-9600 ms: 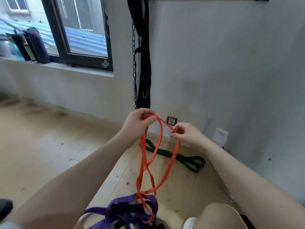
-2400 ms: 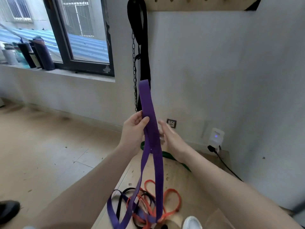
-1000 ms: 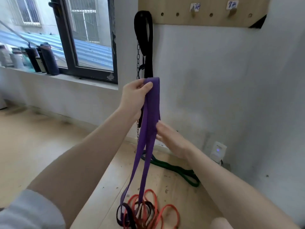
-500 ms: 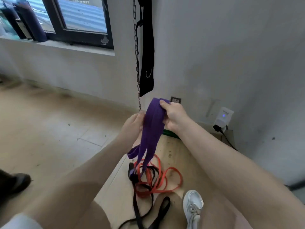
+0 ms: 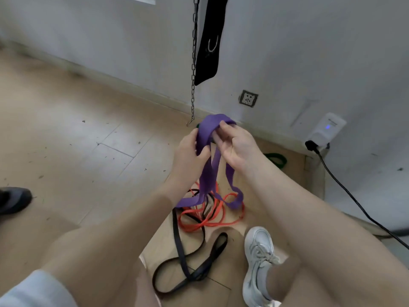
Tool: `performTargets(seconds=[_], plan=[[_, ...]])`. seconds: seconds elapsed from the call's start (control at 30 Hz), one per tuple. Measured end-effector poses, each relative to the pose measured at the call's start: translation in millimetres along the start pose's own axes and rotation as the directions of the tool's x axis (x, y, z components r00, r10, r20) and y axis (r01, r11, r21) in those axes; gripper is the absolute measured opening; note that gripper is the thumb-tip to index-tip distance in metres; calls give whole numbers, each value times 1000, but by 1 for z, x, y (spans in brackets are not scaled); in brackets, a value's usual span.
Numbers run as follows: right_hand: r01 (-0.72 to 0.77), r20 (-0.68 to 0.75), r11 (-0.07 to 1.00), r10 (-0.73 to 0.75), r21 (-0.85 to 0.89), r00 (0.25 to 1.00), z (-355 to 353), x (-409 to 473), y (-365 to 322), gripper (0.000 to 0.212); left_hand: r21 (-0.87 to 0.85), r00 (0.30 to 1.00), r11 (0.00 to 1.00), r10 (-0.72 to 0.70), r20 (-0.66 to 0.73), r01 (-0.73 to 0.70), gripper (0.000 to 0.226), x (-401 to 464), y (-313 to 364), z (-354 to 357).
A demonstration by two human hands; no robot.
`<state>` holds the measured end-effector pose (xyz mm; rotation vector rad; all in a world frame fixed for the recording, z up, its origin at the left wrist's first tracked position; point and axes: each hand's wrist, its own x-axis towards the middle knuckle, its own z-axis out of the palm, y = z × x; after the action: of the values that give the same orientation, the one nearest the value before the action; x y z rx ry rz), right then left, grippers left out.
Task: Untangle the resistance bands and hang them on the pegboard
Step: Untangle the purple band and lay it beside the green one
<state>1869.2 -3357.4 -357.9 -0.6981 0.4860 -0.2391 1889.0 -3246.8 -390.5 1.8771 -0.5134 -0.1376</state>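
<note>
A wide purple band (image 5: pixel 209 173) hangs folded from both hands at the middle of the view. My left hand (image 5: pixel 189 154) grips its left side, thumb over the strap. My right hand (image 5: pixel 235 145) pinches the top fold with its fingertips. The purple band's lower loops rest on an orange band (image 5: pixel 205 222) tangled with a black band (image 5: pixel 188 262) on the floor. A green band (image 5: pixel 275 159) lies by the wall behind my right arm, mostly hidden. The pegboard is out of view.
A metal chain (image 5: pixel 193 63) and a black strap (image 5: pixel 210 41) hang down the wall ahead. A wall socket (image 5: pixel 248 98), a white plugged device (image 5: pixel 325 129) and its black cable (image 5: pixel 354 200) are at right. My white shoe (image 5: pixel 259 262) stands beside the bands; a dark shoe (image 5: pixel 13 199) at left.
The view has tipped down to the floor and the pegboard has left the frame. Both hands have lowered with the purple band, now bunched into shorter folds.
</note>
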Motion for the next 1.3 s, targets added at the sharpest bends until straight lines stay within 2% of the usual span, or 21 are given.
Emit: performTargets(seconds=[0.07, 0.13, 0.2, 0.27, 0.3, 0.37, 0.47, 0.53, 0.6, 0.63, 0.7, 0.77, 0.83, 0.9, 0.97, 1.03, 1.13, 1.2, 1.3], plan=[[49, -25, 968, -57, -247, 998, -13, 7, -5, 11, 17, 999, 1000, -5, 43, 4, 27, 8, 0, -1], [60, -37, 854, -92, -516, 995, -24, 11, -4, 16, -68, 995, 997, -29, 91, 35, 26, 13, 3, -4], [31, 1, 759, -40, -650, 999, -35, 13, 8, 32, -198, 992, 975, -81, 96, 99, 25, 17, 6, -6], [69, 142, 630, 66, -773, 988, -51, 11, 29, 38, -347, 979, 916, -190, 73, 203, 22, 23, 7, -8], [121, 225, 555, 122, -823, 967, -60, 9, 40, 32, -427, 965, 866, -248, 85, 260, 19, 26, 6, -11], [166, 298, 480, 213, -861, 930, -70, 4, 58, 22, -515, 938, 785, -313, 151, 345, 15, 30, 2, -18], [201, 297, 451, 152, -870, 943, -72, 2, 72, 25, -583, 911, 701, -343, 231, 412, 17, 31, -5, -27], [202, 257, 443, 66, -874, 964, -64, 3, 69, 19, -684, 894, 587, -377, 243, 433, 21, 33, -8, -32], [203, 222, 523, -27, -828, 975, -53, 2, 59, 19, -743, 874, 503, -429, 229, 442, 23, 36, -15, -34], [205, 203, 589, -70, -782, 977, -46, 1, 52, 19, -707, 857, 527, -460, 230, 472, 26, 36, -17, -34], [214, 153, 705, -150, -677, 977, -28, -3, 35, 17, -516, 828, 654, -498, 257, 553, 32, 25, -17, -32], [222, 104, 766, -201, -603, 974, -11, -6, 19, 13, -406, 825, 719, -469, 317, 564, 36, 10, -8, -27], [214, 77, 819, -205, -533, 976, 8, -10, 7, 15, -406, 873, 776, -391, 292, 483, 38, -4, -3, -24], [194, 64, 882, -184, -430, 981, 32, -15, -5, 14, -413, 943, 851, -256, 213, 324, 28, -14, -6, -23], [183, 90, 938, -164, -295, 982, 56, -22, -17, 11, -437, 976, 875, -151, 158, 206, 26, -22, -7, -25], [182, 133, 964, -158, -195, 978, 74, -27, -30, 12, -387, 991, 914, -89, 96, 119, 35, -25, -7, -27], [202, 144, 975, -187, -96, 972, 88, -28, -42, 12, -335, 996, 938, -78, 36, 85, 31, -22, 0, -30], [191, 111, 980, -183, -63, 977, 89, -26, -40, 11, -310, 996, 947, -90, -5, 84, 28, -20, 4, -31], [177, 24, 984, -177, -15, 984, 83, -19, -33, 11, -332, 996, 939, -91, 8, 88, 22, -21, 6, -29]])
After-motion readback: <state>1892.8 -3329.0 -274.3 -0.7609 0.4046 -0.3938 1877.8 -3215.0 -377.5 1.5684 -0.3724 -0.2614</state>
